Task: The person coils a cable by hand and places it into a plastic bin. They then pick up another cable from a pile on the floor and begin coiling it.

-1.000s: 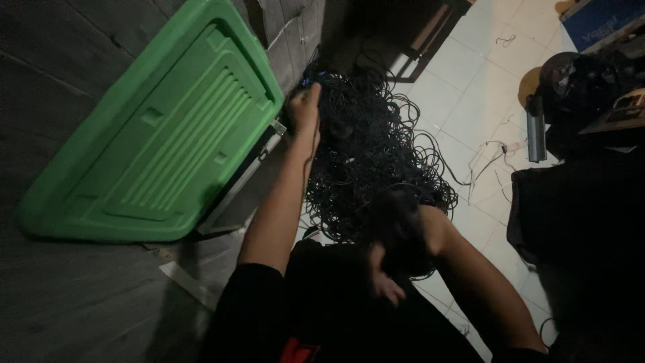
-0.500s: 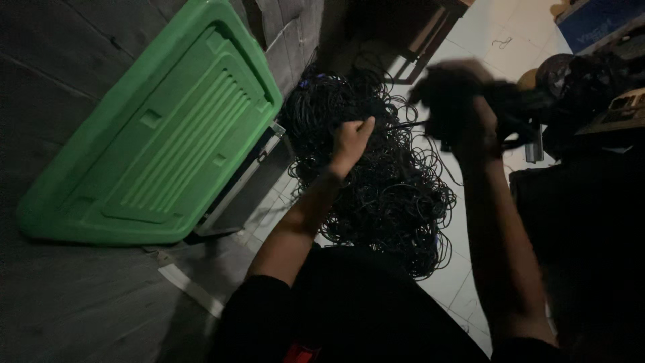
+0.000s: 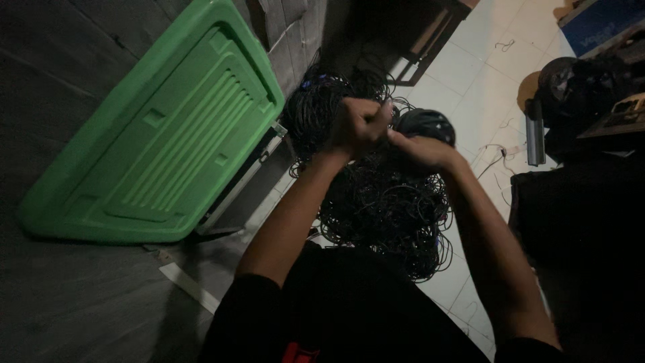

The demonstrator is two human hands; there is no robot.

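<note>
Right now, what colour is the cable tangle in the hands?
Black, with a few small blue bits; the cable tangle shows in the head view, the only one.

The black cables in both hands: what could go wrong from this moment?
Both hands, left hand and right hand, grip one tangled mass of black cables, so pulling may tighten knots. Loose loops hang low over the tiled floor and might snag on the green lid beside them. The scene is dim, so single strands are hard to follow.

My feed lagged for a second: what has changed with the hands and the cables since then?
The right hand swung in from the far right to meet the left hand, both now closed together on the black cable tangle. The green plastic lid stayed against the wall.
</note>
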